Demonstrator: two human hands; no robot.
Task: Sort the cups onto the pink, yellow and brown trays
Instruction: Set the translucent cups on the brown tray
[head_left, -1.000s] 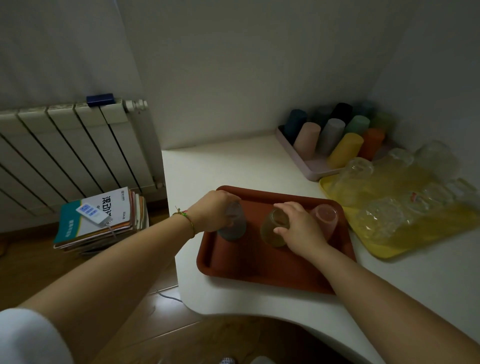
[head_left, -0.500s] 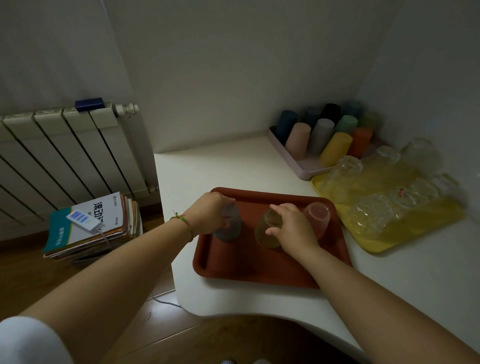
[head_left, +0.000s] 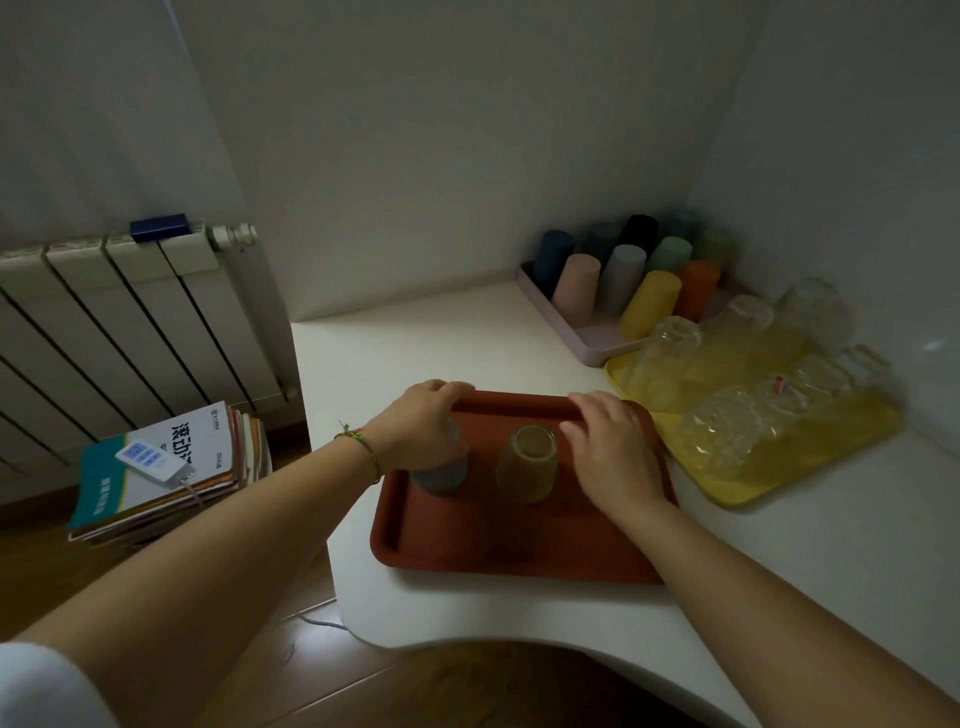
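The brown tray (head_left: 441, 545) lies at the table's front edge. On it stand two upturned cups: a grey-blue cup (head_left: 441, 475) on the left and an amber see-through cup (head_left: 527, 462) in the middle. My left hand (head_left: 421, 421) reaches over the grey-blue cup, its fingers hooked on the tray's far rim. My right hand (head_left: 608, 441) lies right of the amber cup, with its fingertips curled on the same far rim. Anything beneath that hand is hidden.
The yellow tray (head_left: 727, 491) with several clear glasses touches the brown tray's right corner. The pink tray (head_left: 597, 353) with several coloured cups sits at the back by the wall. A radiator (head_left: 130, 332) and a stack of books (head_left: 166, 467) stand left of the table.
Both hands let go of the cups and moved forward to the brown tray's far rim. The pink cup on the tray is now covered by my right hand.
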